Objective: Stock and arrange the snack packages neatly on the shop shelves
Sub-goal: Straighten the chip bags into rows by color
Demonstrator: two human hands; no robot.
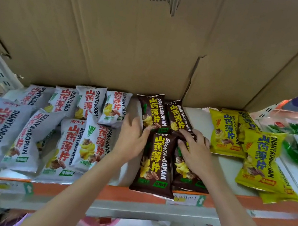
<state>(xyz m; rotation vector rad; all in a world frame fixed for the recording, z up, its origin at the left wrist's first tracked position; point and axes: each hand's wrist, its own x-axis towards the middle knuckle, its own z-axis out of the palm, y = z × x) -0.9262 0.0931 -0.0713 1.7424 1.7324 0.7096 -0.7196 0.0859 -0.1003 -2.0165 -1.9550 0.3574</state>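
Brown snack packs (156,159) are lying between our hands on the shelf (233,166), white packs (73,135) off to the left, yellow packs (255,156) to the right. We are judging the front brown pack at risk: it is overhanging the shelf's orange lip, so a careless nudge could tip it off. Our left hand (132,135) is pressing flat, fingers nearly straight, against the pack's left edge. Our right hand (193,150) is resting spread on the neighbouring brown pack, gripping nothing.
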